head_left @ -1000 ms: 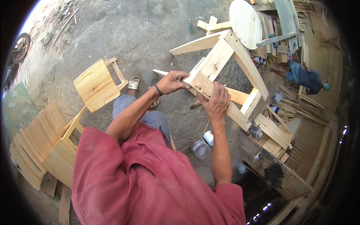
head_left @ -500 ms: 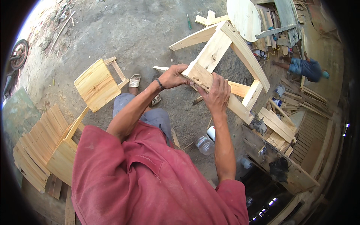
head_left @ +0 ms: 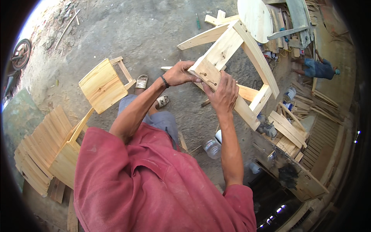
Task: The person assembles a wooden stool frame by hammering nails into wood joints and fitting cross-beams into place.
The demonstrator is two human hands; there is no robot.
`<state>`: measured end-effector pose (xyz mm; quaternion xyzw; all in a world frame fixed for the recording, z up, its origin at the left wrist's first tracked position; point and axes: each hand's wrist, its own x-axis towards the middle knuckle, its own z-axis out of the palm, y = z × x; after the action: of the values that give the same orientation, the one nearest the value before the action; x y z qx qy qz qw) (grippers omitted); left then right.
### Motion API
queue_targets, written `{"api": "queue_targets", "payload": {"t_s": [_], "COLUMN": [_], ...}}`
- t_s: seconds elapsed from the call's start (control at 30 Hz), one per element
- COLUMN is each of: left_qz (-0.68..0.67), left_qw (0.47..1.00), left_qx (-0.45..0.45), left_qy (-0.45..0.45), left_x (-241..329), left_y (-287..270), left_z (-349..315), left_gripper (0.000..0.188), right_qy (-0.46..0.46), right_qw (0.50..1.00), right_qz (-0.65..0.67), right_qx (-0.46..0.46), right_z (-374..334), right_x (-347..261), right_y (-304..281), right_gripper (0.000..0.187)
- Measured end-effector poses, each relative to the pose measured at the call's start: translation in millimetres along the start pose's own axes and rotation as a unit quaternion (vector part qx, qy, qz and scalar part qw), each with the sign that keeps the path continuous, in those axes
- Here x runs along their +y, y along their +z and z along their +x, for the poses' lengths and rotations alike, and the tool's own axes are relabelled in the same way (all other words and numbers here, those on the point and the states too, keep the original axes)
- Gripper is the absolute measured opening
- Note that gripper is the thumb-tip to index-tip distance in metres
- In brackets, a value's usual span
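Observation:
A pale, unpainted wooden chair frame [head_left: 223, 47] stands tilted ahead of me, its legs and rails reaching away to the upper right. My left hand [head_left: 180, 73] is closed on the left side of its near corner, the thumb lying along the lower edge. On the other side of that corner, my right hand [head_left: 223, 92] wraps over the wood, fingers on top and thumb in front. Small dark holes or screw heads show on the corner's end face between my hands. Part of the right fingers' grip is hidden behind the wood.
A wooden chair [head_left: 102, 86] stands to my left, near a stack of slats [head_left: 42, 143]. A round wooden board [head_left: 255, 19] is beyond the frame. A screwdriver [head_left: 198, 21] lies on the floor. Plastic jug [head_left: 212, 149] at lower right; another person [head_left: 319, 69] at far right.
Both hands keep their hold on the frame's corner, which looks nearly unmoved. The whole view has shifted slightly. At far right, the other person's arm and posture have changed.

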<state>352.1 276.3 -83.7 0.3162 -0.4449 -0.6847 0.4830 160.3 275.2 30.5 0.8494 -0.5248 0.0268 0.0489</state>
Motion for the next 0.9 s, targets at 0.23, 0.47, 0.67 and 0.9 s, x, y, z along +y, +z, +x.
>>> {"api": "queue_targets", "payload": {"t_s": [0.23,0.47,0.67,0.9], "left_qz": [-0.043,0.011,0.045,0.065], "left_qw": [0.995,0.99,0.991,0.991], "left_qx": [-0.083,-0.134,-0.121,-0.113], "left_qy": [-0.031,-0.03,-0.034,-0.028], "left_x": [-9,-18,-16,-11], "left_y": [11,31,30,37], "left_z": [17,43,34,53], "left_gripper": [0.046,0.045,0.043,0.042], "right_qy": [0.049,0.027,0.027,0.031], "right_qw": [0.998,0.998,0.998,0.994], "right_qz": [0.034,0.059,0.054,0.107], "right_qx": [0.021,-0.001,-0.005,-0.017], "right_z": [-29,-32,-39,-27], "right_x": [16,48,45,72], "right_y": [10,7,14,11], "right_gripper": [0.071,0.071,0.073,0.075]}}
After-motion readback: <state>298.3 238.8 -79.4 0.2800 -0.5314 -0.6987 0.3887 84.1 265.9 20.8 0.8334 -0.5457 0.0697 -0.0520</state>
